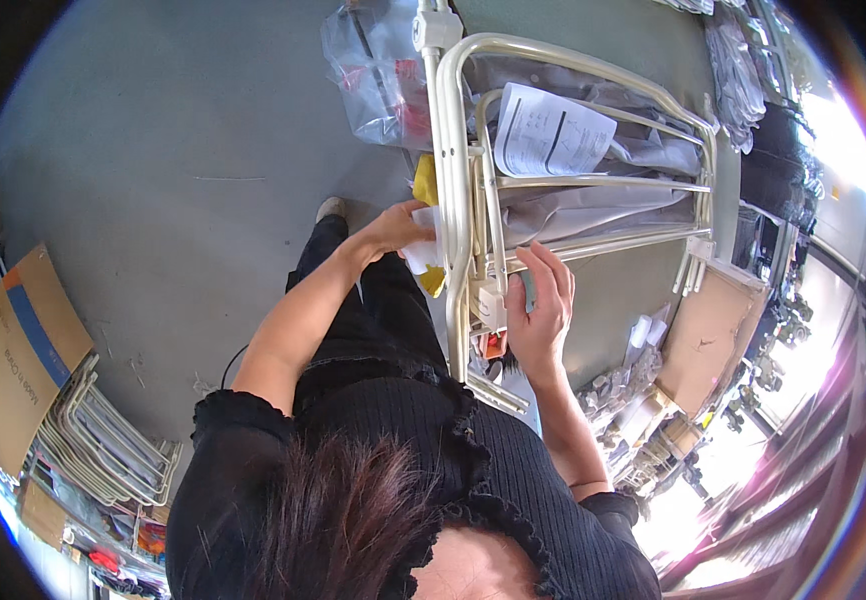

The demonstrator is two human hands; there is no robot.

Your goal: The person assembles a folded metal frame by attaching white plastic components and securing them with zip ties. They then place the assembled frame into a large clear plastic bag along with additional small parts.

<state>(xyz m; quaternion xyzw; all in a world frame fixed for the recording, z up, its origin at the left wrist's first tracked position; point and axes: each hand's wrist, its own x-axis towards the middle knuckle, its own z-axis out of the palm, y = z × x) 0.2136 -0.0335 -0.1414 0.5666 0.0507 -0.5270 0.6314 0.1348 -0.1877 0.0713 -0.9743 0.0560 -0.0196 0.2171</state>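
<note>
Grey floor [173,120], printed sheet [553,132] on cream frame [461,190], left grip [391,230] holding white material [421,252], right grip [545,312] wide

— Underfoot?
— Plain grey floor [153,150].
— To the left?
— Brown cardboard box [28,350] with a blue stripe, just beside a stack of pale metal frames [108,440].
— And to the right?
— Strong white light [838,140] near the rim, with another brown carton [708,340] closer in.
</note>
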